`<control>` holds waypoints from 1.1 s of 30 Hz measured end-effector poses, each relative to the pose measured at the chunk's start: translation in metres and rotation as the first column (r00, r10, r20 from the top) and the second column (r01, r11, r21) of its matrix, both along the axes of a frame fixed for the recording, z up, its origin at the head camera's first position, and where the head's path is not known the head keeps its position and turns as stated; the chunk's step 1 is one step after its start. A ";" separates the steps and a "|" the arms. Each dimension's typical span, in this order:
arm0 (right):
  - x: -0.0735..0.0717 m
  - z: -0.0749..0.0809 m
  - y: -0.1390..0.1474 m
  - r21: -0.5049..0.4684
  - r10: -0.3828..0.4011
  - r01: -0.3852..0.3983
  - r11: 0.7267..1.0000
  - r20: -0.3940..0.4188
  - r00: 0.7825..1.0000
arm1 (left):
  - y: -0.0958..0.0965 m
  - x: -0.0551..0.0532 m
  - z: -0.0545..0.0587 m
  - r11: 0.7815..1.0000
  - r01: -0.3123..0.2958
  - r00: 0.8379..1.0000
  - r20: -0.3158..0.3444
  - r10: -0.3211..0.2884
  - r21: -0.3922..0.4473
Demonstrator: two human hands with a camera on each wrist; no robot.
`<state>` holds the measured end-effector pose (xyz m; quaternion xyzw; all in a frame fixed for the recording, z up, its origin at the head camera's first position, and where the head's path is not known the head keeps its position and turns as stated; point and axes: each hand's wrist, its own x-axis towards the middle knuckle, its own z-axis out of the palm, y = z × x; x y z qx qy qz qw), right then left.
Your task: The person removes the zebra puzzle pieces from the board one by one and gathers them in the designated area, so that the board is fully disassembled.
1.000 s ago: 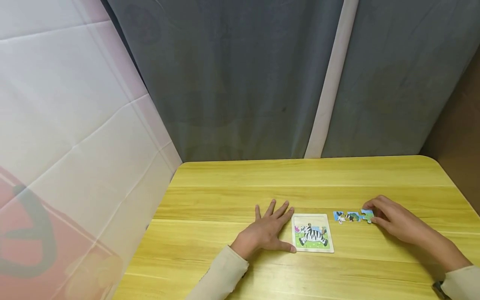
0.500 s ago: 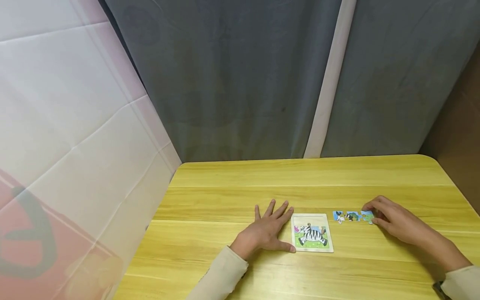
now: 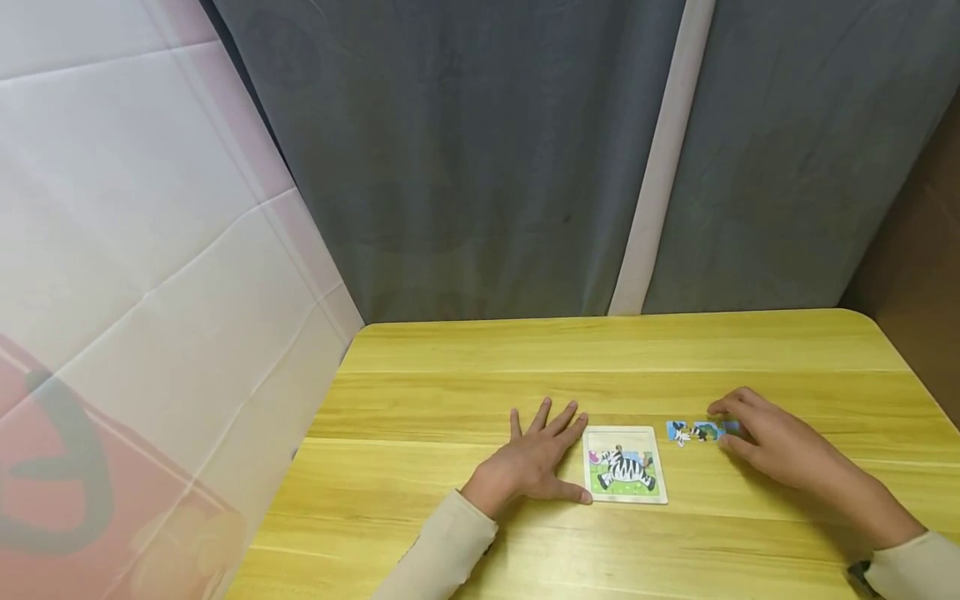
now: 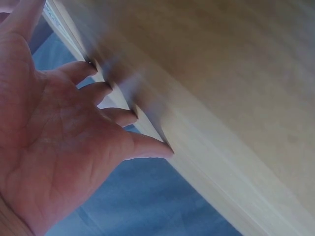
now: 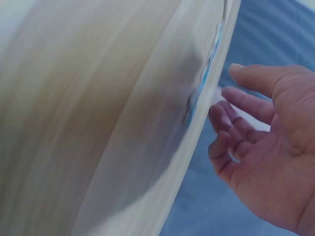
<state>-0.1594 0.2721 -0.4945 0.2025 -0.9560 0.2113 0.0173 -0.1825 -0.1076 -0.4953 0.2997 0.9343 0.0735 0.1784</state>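
Observation:
My left hand [image 3: 528, 462] lies flat on the table with its fingers spread, index fingertip and thumb at the left edge of a small square puzzle board [image 3: 626, 432]. The board has a pale frame and a zebra picture, its upper part bare. My right hand [image 3: 772, 437] hovers over a row of loose puzzle pieces to the right of the board. The left piece [image 3: 677, 432] and middle piece [image 3: 707, 432] show plainly; the right piece [image 3: 732, 427] is mostly hidden under the fingers. In the right wrist view the right hand's fingers [image 5: 226, 115] bend loosely with nothing between them.
The yellow wood-grain table [image 3: 450, 383] reaches back to a grey curtain [image 3: 450, 167] with a pale vertical strip. A white printed cloth [image 3: 150, 208] hangs along the left side, and a brown surface [image 3: 918, 275] stands at the right.
My right hand has left its grip at the right piece's edge and shifted left, now covering most of that piece. The left hand and the board stay where they were.

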 end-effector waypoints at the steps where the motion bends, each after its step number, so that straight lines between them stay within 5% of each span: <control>1: 0.001 0.002 -0.006 0.004 -0.009 0.009 1.000 0.009 1.000 | 0.000 0.000 0.000 1.000 0.000 1.000 -0.001 0.000 0.000; 15: 0.008 0.011 -0.083 0.002 -0.008 0.008 1.000 -0.016 1.000 | 0.002 -0.002 0.001 1.000 -0.007 1.000 0.000 0.007 0.002; 33: 0.014 0.003 -0.139 0.051 0.140 -0.141 0.989 0.022 0.990 | 0.005 -0.001 0.002 1.000 -0.007 1.000 0.008 0.007 -0.010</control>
